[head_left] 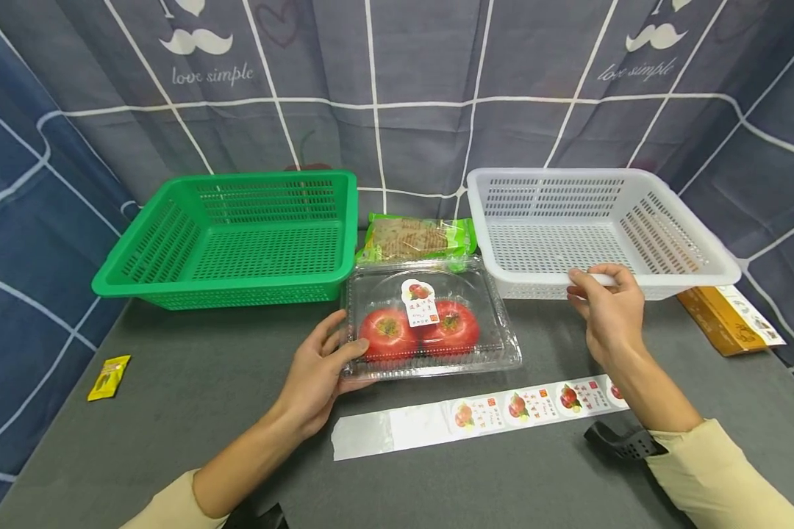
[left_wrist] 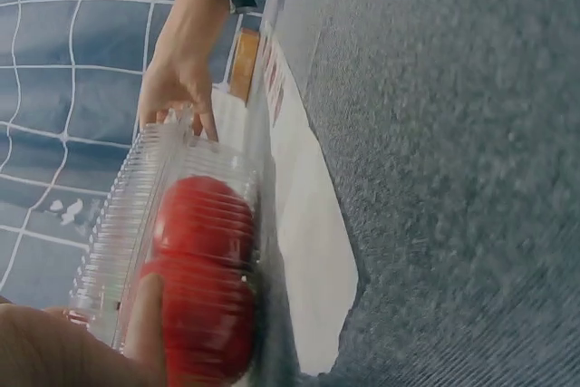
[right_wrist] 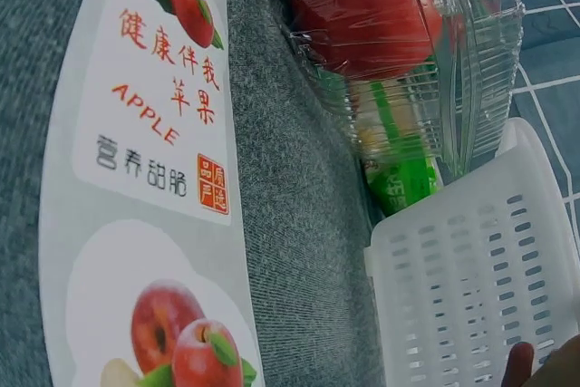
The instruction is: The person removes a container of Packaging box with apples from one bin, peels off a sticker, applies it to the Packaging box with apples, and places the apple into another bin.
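Observation:
My left hand (head_left: 314,375) grips the near left corner of a clear plastic clamshell box (head_left: 496,353), its thumb on the side wall. Two red apples (head_left: 387,330) lie inside, and a small fruit sticker (head_left: 420,303) is on the lid. The box is closed and tilted up a little, with its far edge by a green snack packet (head_left: 413,239). At the front rim of the white basket (head_left: 691,279), my right hand (head_left: 614,312) pinches the edge with thumb and fingers. A strip of apple labels (head_left: 423,426) lies between me and the box, passing under my right forearm.
A green basket (head_left: 225,288) stands at the left, beside the box. Farther left lies a small yellow sachet (head_left: 109,378). An orange-brown box (head_left: 728,323) lies by the right end of the white basket. A grey checked curtain (head_left: 423,139) hangs behind.

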`<state>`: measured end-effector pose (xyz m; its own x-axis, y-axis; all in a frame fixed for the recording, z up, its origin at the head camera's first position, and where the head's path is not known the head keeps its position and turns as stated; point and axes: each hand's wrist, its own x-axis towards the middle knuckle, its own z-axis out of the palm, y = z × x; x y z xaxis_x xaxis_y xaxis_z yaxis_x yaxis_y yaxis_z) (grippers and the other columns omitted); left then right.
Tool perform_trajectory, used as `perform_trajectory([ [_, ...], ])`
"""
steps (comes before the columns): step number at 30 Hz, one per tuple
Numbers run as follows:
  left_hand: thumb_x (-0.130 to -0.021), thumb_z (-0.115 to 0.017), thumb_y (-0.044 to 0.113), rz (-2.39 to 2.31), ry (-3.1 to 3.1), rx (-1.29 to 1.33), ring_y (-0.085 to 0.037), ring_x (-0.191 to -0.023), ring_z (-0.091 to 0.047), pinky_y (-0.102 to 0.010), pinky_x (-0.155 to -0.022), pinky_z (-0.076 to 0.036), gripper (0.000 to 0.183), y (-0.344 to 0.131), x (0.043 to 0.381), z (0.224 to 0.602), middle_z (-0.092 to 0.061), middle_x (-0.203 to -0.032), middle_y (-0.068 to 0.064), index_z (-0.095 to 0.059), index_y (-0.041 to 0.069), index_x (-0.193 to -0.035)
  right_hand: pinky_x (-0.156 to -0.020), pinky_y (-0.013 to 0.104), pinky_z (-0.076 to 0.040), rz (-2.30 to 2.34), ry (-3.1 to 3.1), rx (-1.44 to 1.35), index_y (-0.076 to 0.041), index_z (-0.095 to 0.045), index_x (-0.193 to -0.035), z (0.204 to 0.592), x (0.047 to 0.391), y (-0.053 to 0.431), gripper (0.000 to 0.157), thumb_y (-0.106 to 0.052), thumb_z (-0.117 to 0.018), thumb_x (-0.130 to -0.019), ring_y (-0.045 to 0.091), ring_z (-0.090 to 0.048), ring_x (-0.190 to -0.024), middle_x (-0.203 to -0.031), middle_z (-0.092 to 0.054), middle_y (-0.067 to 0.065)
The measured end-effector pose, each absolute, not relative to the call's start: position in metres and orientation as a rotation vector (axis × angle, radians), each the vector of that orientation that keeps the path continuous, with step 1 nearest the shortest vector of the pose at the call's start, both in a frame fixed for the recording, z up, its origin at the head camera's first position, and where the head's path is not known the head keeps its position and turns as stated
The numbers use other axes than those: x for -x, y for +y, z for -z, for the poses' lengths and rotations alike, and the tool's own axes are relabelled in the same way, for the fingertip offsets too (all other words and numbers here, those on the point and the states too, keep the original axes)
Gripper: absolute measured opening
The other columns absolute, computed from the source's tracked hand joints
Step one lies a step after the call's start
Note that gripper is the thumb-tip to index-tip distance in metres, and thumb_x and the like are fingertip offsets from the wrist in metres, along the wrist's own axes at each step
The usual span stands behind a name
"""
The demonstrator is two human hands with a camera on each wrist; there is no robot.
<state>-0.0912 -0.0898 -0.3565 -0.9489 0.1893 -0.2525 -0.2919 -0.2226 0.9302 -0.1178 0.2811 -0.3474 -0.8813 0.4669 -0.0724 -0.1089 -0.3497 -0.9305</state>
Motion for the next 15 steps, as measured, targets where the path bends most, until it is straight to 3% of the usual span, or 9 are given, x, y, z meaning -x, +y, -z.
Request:
perform_trajectory([
  [8, -0.097, -0.058, 0.004, -2.276, 1.69, 0.118, -0.038, -0.124, -0.051, -0.044, -0.079, -0.056, 0.07, -0.094, 0.084, 0.357, -0.022, -0.159, -0.015, -0.02, 0.009, -0.156, -0.078, 0.028, -0.055, -2.26, -1.488, 0.453, -0.004, -0.051, -0.097, 0.351, 0.12, 0.278, 0.029, 0.001, -0.076, -0.084, 0.018, -0.063, -0.071, -0.091, -0.056, 0.009],
  [15, -0.096, -0.058, 0.001, -2.299, 1.635, 0.177, -0.033, -0.126, -0.049, -0.047, -0.079, -0.055, 0.069, -0.1, 0.071, 0.355, -0.021, -0.16, -0.009, -0.024, 0.009, -0.156, -0.077, 0.028, -0.055, -2.231, -1.472, 0.428, -0.003, -0.049, -0.097, 0.354, 0.122, 0.275, 0.027, 0.002, -0.073, -0.086, 0.018, -0.064, -0.071, -0.103, -0.052, 0.014],
])
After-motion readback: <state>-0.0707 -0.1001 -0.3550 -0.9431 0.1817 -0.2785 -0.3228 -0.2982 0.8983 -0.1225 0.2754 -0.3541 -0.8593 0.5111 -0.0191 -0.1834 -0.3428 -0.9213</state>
